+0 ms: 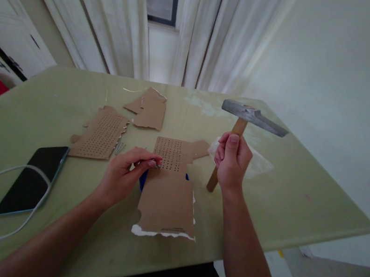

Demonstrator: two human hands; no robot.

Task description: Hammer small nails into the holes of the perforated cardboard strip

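Note:
In my right hand point(233, 160) is a hammer point(251, 115), gripped by its wooden handle with the steel head raised above the table. My left hand point(128, 169) pinches a small nail point(157, 165) over a piece of cardboard point(167, 202). Rows of small holes cover the far half of that cardboard, while its near half is plain with a torn white edge. Something blue point(143, 179) shows from under the cardboard, mostly hidden. Several loose nails point(120, 148) lie left of my left hand, beside a second perforated cardboard piece point(100, 136).
Torn cardboard scraps point(150, 109) lie farther back on the table point(289, 194). A black phone point(33, 179) is at the left, crossed by a white cable point(40, 201). Behind my right hand lies a clear plastic bag point(257, 162). Curtains and a wall border the table.

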